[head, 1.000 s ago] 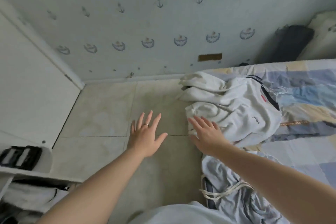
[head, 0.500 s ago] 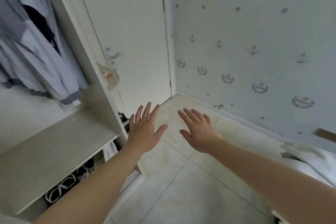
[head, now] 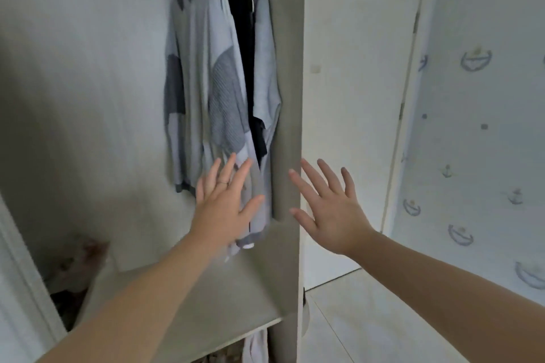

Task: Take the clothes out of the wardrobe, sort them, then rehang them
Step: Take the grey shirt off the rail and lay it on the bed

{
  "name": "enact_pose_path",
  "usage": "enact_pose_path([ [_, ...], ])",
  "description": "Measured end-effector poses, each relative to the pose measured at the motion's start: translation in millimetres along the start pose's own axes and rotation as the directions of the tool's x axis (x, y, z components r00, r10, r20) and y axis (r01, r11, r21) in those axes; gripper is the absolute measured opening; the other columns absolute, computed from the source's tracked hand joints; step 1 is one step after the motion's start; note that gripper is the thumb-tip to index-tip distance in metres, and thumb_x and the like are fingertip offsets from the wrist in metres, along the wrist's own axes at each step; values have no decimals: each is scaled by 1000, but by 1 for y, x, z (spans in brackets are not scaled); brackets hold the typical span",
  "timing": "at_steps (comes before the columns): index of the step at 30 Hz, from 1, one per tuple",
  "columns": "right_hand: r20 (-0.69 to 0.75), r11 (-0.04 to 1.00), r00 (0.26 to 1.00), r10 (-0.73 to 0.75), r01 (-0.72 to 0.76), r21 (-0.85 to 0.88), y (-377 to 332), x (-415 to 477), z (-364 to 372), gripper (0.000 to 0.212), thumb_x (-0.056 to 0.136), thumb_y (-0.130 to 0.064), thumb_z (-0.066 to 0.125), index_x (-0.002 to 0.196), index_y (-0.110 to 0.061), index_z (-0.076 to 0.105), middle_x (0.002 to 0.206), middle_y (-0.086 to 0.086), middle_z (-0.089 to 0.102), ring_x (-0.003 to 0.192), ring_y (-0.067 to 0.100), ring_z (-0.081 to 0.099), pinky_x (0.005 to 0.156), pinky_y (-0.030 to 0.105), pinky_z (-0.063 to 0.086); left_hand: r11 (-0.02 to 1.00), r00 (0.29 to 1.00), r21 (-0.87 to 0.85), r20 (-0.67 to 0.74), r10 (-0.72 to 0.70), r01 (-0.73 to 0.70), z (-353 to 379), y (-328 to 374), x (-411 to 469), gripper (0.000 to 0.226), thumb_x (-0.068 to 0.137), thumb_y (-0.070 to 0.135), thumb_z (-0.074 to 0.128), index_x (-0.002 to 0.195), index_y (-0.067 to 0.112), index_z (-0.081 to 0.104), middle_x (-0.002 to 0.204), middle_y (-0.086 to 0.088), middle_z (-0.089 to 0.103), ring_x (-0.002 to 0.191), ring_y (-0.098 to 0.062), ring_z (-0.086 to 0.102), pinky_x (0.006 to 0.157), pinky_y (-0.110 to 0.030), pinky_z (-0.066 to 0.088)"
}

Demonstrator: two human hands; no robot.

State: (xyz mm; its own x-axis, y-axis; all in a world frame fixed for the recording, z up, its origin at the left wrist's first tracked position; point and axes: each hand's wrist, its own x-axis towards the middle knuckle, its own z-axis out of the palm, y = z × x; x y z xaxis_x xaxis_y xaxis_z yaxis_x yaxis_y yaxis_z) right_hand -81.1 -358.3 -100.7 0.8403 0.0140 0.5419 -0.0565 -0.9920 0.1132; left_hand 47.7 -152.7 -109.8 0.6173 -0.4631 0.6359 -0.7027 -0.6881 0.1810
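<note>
An open wardrobe [head: 287, 97] fills the left and middle of the view. Several garments hang at its right end: pale blue-grey shirts [head: 206, 74] and one black garment [head: 244, 38] between them, on white hangers. My left hand [head: 225, 206] is raised with its fingers spread straight, in front of the lower hems of the shirts; whether it touches the cloth I cannot tell. My right hand [head: 330, 206] is also spread flat, in front of the wardrobe's right side panel and the door behind it. Neither hand holds anything.
A white room door [head: 359, 97] stands shut right of the wardrobe. A pale wall with anchor prints [head: 477, 127] lies at far right. A wooden shelf [head: 206, 303] runs under the hanging clothes, with dark items at its lower left [head: 70, 289]. Tiled floor [head: 368, 318] shows at bottom right.
The view has swung from the bed and floor up and left to the wardrobe's hanging clothes. Both hands stayed spread and empty and now reach toward the garments.
</note>
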Motion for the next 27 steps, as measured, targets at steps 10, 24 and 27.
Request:
enact_pose_path([
  [10,-255,985,951,-172,174,-15,8,190,-52,68,96,-64,15,156,-32,13,164,-4,10,150,27,9,118,57,8,961,983,275,-177,39,11,-72,-71,131,75,92,75,24,157,44,2,168,6,0,153,-21,-6,122,-53,5],
  [24,-482,926,797,-365,364,-99,-14,376,-119,67,95,-62,16,155,-32,17,162,-4,15,149,24,11,118,53,7,911,947,373,-318,-54,177,-119,-154,263,78,86,81,7,155,47,-6,167,11,-8,152,-17,-12,122,-48,0],
  [27,-496,934,794,-350,336,-121,-24,409,-125,65,96,-60,20,154,-32,18,161,-6,20,148,21,12,117,52,7,931,941,317,-330,-71,181,-121,-171,293,80,84,82,8,155,47,-4,167,11,-6,153,-16,-8,122,-47,4],
])
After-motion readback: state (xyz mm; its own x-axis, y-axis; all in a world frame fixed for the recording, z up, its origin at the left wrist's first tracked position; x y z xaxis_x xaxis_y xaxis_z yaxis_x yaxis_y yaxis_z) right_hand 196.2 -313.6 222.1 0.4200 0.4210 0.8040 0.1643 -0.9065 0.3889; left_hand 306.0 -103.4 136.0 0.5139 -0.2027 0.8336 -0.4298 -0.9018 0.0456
